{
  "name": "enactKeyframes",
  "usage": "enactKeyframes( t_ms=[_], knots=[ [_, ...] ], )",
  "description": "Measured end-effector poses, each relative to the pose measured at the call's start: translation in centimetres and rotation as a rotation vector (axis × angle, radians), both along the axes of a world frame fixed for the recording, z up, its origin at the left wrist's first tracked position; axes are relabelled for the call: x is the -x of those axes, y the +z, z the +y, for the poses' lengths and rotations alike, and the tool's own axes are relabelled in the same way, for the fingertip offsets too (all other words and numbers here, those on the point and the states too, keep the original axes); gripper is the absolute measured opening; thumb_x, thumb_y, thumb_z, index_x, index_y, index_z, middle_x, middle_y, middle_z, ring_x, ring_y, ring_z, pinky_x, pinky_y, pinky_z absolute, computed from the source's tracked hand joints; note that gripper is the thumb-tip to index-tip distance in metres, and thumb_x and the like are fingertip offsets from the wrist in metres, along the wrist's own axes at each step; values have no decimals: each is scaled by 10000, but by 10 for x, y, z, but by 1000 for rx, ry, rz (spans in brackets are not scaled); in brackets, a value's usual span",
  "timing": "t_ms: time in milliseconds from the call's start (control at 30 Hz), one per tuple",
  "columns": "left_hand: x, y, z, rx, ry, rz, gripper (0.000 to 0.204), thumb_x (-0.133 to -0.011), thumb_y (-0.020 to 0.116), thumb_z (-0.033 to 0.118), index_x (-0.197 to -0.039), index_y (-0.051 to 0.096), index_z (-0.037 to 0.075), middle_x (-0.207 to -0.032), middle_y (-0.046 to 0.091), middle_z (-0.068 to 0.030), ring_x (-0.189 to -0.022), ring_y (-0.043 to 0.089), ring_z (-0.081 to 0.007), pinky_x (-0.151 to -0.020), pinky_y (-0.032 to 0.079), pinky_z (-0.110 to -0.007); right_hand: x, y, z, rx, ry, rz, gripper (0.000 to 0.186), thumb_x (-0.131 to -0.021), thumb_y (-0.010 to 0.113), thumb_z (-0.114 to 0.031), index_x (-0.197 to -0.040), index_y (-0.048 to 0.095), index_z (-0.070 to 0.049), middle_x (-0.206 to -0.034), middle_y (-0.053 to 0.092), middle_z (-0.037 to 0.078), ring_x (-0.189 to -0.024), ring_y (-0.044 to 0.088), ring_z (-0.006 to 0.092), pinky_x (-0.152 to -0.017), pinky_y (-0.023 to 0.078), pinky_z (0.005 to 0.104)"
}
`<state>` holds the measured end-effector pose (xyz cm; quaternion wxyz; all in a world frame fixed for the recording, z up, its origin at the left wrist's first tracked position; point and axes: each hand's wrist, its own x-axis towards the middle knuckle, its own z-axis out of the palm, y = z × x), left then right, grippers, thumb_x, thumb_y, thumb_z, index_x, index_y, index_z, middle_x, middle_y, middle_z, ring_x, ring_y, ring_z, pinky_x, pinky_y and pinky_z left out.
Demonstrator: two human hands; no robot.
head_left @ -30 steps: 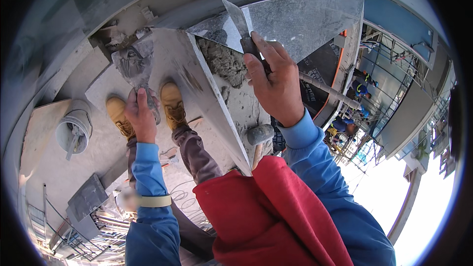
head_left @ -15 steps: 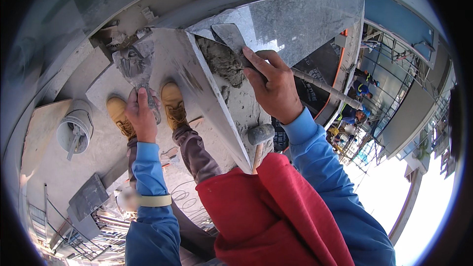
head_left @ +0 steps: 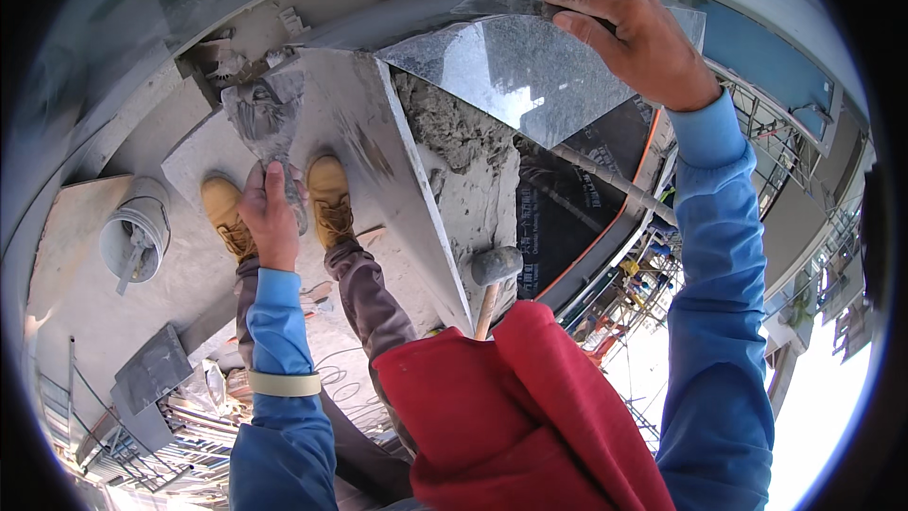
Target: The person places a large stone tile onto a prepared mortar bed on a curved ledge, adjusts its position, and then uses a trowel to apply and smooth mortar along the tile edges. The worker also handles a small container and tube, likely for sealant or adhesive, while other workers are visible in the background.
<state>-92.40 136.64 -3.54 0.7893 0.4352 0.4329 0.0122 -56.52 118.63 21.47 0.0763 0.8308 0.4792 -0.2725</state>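
Observation:
My left hand (head_left: 272,213) is closed around the handle of a wide scraper (head_left: 265,118), its blade carrying a lump of wet grey mortar, above the floor by my boots. At the far side my right hand (head_left: 638,33) grips a trowel (head_left: 501,4), its flat blade along the back edge of a polished grey stone slab (head_left: 511,66). I cannot tell whether the blade touches the slab. In front of the slab, rough mortar (head_left: 449,128) lies on top of the ledge, beside an upright pale stone panel (head_left: 416,180).
A rubber mallet (head_left: 497,266) rests on the ledge close to my body. On the floor at left stands a white bucket (head_left: 132,237) with a tool inside. Black sheeting (head_left: 577,189) and a pole (head_left: 615,175) lie right of the ledge, with scaffolding (head_left: 757,132) beyond.
My right hand has moved with the trowel away from the mortar, to the far right along the slab's back edge. The left hand holds the loaded scraper nearly where it was.

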Motion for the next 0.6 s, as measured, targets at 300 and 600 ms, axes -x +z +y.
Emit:
enactKeyframes(
  t_ms=[300, 600],
  knots=[
    [4, -3, 2, 31, -17, 33, 288, -1062, 577, 289, -1081, 642, 9, -883, 652, -46, -664, 603, -117, -549, 463, -260, 9, -6, 49, 101, 184, 8, 253, -1017, 611, -176, -1223, 742, -110, -1052, 724, 71, -869, 698, 291, -779, 561, 448],
    [-1, 3, 2, 17, 45, 23, 281, -1076, 567, 282, -1017, 638, 16, -850, 650, -31, -649, 583, -94, -563, 442, -244, 16, -25, 27, 194, 172, -139, 273, -986, 649, -179, -1236, 734, -110, -1014, 675, 106, -861, 683, 319, -769, 557, 459]
  ],
)
